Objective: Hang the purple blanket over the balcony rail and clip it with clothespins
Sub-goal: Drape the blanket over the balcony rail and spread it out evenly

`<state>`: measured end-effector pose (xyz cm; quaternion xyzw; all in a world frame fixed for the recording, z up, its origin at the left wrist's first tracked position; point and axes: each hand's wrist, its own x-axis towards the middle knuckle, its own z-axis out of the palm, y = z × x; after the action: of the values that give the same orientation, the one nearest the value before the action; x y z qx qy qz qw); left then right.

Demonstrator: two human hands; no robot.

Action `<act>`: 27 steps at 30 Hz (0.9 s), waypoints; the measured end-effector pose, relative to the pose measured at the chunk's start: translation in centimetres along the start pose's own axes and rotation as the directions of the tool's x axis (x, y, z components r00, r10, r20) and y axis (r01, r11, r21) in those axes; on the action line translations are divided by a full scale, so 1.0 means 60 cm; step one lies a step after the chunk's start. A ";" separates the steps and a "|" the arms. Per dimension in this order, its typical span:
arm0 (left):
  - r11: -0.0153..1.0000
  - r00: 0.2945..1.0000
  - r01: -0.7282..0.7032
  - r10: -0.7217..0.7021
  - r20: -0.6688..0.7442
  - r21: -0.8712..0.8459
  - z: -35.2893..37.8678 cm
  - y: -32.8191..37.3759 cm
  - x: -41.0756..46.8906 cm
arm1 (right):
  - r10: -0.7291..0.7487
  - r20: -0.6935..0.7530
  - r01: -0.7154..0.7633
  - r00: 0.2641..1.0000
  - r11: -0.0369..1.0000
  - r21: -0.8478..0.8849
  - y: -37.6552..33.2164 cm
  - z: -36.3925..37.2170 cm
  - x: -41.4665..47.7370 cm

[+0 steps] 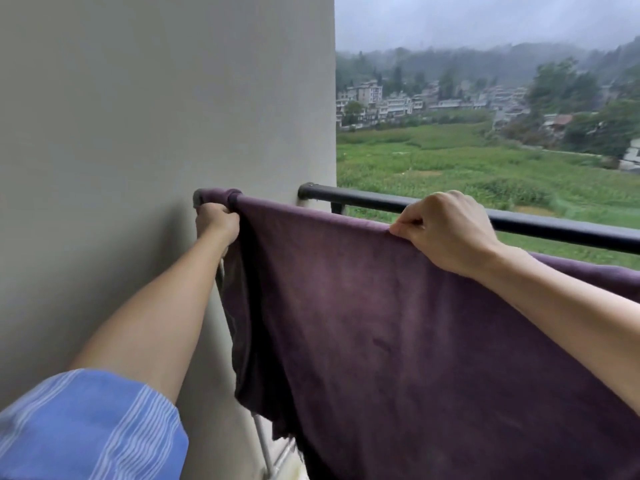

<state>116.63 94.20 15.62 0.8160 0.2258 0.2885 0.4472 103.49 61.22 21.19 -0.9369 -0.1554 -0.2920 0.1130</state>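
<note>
**Blanket draped, clipping still to come**

At the left end of the balcony, where it meets the pale grey plastered wall [138, 116], the soft, dusty-purple fabric blanket [398, 323] is seen hung over a rail that runs from the wall towards the right. The top edge of the blanket is folded over this rail, and a bunched end of cloth is wrapped around the rail right beside the wall. A second, dark grey round metal rail [433, 209] lies just beyond it on the far side, bare of cloth in the part that shows.

The left hand [218, 221] is closed around the blanket's left corner just below the rail, close to the wall. The right hand [446, 230] is pinched together on the blanket's top fold, further to the right, with the thumb and forefinger gripping the cloth at the edge. A blue sleeve with thin white stripes [90, 427] is visible at the near left.

The step in hand is judged to be the spreading and evening-out of the blanket along the rail; the draping itself looks largely done. No clothespins are seen anywhere in view, so none appears to have been applied on the visible stretch. The next move is likely to call for the bunched left end to be smoothed flat, one hand to be freed, and clothespins to be fetched from out of view and pressed over the fold while the other hand steadies the cloth.
</note>
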 end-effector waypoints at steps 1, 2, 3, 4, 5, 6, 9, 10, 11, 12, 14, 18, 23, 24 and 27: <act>1.000 0.999 0.006 -0.006 -0.035 0.001 -0.002 0.004 0.001 | 0.003 -0.012 -0.003 1.000 1.000 -0.008 0.002 -0.001 0.004; 1.000 0.997 0.012 -0.013 -0.074 -0.015 -0.004 0.006 0.008 | 0.008 -0.012 -0.008 1.000 1.000 -0.022 0.003 0.001 0.007; 0.998 0.995 0.033 -0.038 -0.092 -0.052 -0.010 0.008 0.017 | 0.008 -0.007 -0.009 1.000 0.999 -0.039 0.005 0.004 0.009; 0.989 0.994 0.066 -0.077 -0.081 -0.129 -0.014 0.008 0.027 | 0.001 -0.003 -0.002 1.000 0.998 -0.056 0.006 0.009 0.010; 0.969 0.993 0.105 -0.115 -0.035 -0.224 -0.017 0.007 0.035 | -0.009 -0.003 0.009 1.000 0.997 -0.071 0.008 0.015 0.011; 0.943 0.991 0.136 -0.133 0.030 -0.303 -0.019 0.005 0.039 | -0.013 -0.006 0.013 1.000 0.997 -0.076 0.009 0.019 0.012; 0.923 0.964 0.179 -0.095 0.250 -0.340 -0.016 -0.011 0.033 | 0.008 0.047 -0.008 0.999 1.000 -0.006 0.007 0.020 0.019; 0.932 0.962 0.152 -0.063 0.267 -0.329 -0.015 -0.017 0.034 | 0.005 0.098 -0.009 0.995 0.999 0.035 0.004 0.016 0.019; 0.952 0.971 0.101 -0.031 0.236 -0.291 -0.016 -0.021 0.040 | -0.006 0.159 -0.004 0.987 0.998 0.061 0.001 0.014 0.019; 0.969 0.984 0.051 -0.007 0.179 -0.243 -0.020 -0.022 0.049 | -0.022 0.210 0.011 0.978 0.998 0.055 -0.002 0.011 0.018; 0.990 1.000 0.006 -0.004 0.015 -0.140 -0.032 -0.017 0.069 | -0.052 0.217 0.048 0.975 0.999 0.021 -0.005 0.009 0.022; 0.996 0.979 -0.014 -0.004 -0.205 -0.085 -0.048 0.012 0.098 | -0.123 0.136 0.121 0.983 0.992 0.020 -0.018 0.009 0.036; 0.965 0.939 0.113 -0.181 -0.294 -0.236 -0.064 0.030 0.137 | -0.096 -0.007 0.096 0.995 0.992 0.080 -0.045 0.035 0.092; 0.951 0.923 0.130 -0.219 -0.316 -0.279 -0.066 0.031 0.142 | -0.071 -0.050 0.075 0.996 0.992 0.098 -0.054 0.040 0.110; 0.964 0.922 0.130 -0.204 -0.328 -0.233 -0.050 0.031 0.144 | -0.050 -0.027 0.051 0.998 0.996 0.069 -0.072 0.072 0.140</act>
<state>121.12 100.47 20.87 0.6783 0.3397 0.4112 0.5055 110.73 68.45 23.11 -0.9244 -0.1875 -0.3011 0.1400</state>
